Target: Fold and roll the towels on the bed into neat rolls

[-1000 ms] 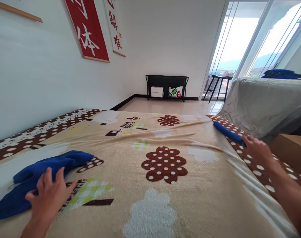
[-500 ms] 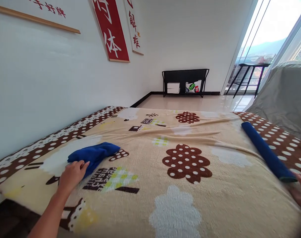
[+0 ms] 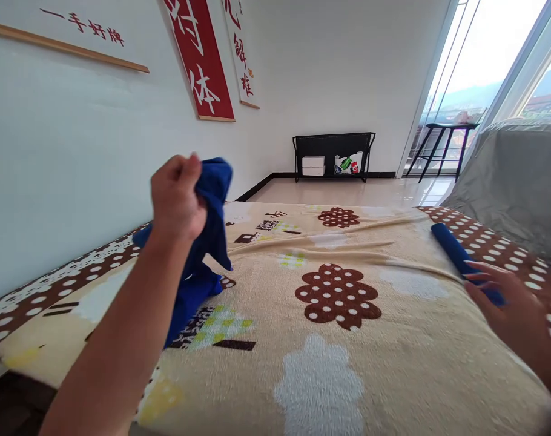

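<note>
My left hand (image 3: 178, 197) is closed on a blue cloth (image 3: 207, 242), raised above the left side of the bed. The cloth hangs crumpled, and its lower end rests on the blanket. Over on the right, a rolled dark blue cloth (image 3: 452, 248) lies along the blanket's polka-dot border. My right hand (image 3: 507, 297) is above the near end of this roll with its fingers stretched out and apart, covering part of it. Whether the fingers touch the roll I cannot tell. Beneath both hands spreads a beige patterned blanket (image 3: 407, 357), with a few creases across its far half.
A white wall with hanging scrolls (image 3: 203, 60) runs along the left. Beyond the bed stands a low black rack (image 3: 332, 142) with boxes. A black stool (image 3: 443, 139) is by the window, and a grey-covered bulky object (image 3: 507, 163) sits at the right.
My left hand has lifted the blue cloth up from the blanket. The right hand has come inward from the right edge to over the rolled cloth, fingers now spread.
</note>
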A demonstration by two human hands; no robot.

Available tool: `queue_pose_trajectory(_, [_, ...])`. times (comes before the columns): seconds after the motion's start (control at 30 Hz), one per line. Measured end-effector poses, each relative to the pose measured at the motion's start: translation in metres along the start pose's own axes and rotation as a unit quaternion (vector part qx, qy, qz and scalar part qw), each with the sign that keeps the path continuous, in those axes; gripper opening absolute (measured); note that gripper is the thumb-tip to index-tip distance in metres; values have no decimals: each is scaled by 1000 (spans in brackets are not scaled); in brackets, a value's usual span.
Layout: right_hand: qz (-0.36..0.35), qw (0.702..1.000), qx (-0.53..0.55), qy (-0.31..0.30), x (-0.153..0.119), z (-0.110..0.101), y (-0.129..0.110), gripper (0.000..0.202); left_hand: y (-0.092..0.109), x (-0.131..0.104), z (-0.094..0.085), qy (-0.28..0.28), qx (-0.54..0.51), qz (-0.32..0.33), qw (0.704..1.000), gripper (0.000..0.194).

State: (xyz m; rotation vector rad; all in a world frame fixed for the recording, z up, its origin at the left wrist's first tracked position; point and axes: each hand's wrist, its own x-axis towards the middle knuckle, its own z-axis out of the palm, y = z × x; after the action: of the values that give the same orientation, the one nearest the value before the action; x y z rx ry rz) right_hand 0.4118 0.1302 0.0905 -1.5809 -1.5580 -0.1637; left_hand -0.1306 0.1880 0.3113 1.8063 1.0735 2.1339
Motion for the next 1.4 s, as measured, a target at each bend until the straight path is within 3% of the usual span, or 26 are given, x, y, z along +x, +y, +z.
queue_pose_trajectory(0.07, [-31,989,116,-87,5,1,-64,43,29,-17,56,-48,-76,0,996,56])
queue_pose_trajectory(0.13, [-99,957,222,-155,7,3,-122,56,60,-40,100,-146,-187,-29,971,49])
queue_pose_trajectory(0.2, [-142,933,256,-208,6,7,-164,78,86,-63,128,-245,-228,-57,941,42])
queue_pose_trajectory(0.27, [-132,943,231,-201,5,10,-187,90,99,-80,140,-312,-215,-74,923,39])
queue_pose_trajectory(0.33, [-93,962,195,-165,5,10,-193,85,99,-89,141,-339,-199,-88,915,39])
queue_pose_trajectory(0.43, [-51,965,190,-173,12,2,-188,68,80,-89,132,-316,-201,-144,916,39])
queue_pose_trajectory(0.57, [-10,917,224,-330,23,-15,-186,35,59,-76,120,-252,-236,-219,913,38])
queue_pose_trajectory(0.63, [-13,889,253,-382,26,-21,-191,35,59,-71,117,-236,-260,-231,907,39])
queue_pose_trajectory(0.77, [-49,871,328,-363,27,-26,-203,38,70,-67,117,-240,-260,-240,904,38])
queue_pose_trajectory(0.87, [-43,881,341,-325,27,-28,-203,34,76,-68,114,-264,-204,-209,919,36])
queue_pose_trajectory(0.97, [-7,884,363,-293,32,-29,-192,25,74,-70,105,-301,-85,-126,941,23])
queue_pose_trajectory(1.07, [43,880,402,-249,39,-32,-180,31,64,-74,98,-418,15,-80,905,19])
queue_pose_trajectory(1.13, [40,896,390,-208,43,-35,-177,32,56,-77,98,-481,45,-64,873,33])
queue_pose_trajectory(1.2, [-3,924,337,-182,45,-40,-178,28,49,-80,99,-506,50,-49,860,47])
queue_pose_trajectory(1.3, [-111,957,187,-195,46,-44,-176,33,40,-82,97,-538,39,-30,842,54])
queue_pose_trajectory(1.4, [-194,948,84,-238,45,-44,-160,51,25,-92,84,-578,40,-22,815,51])
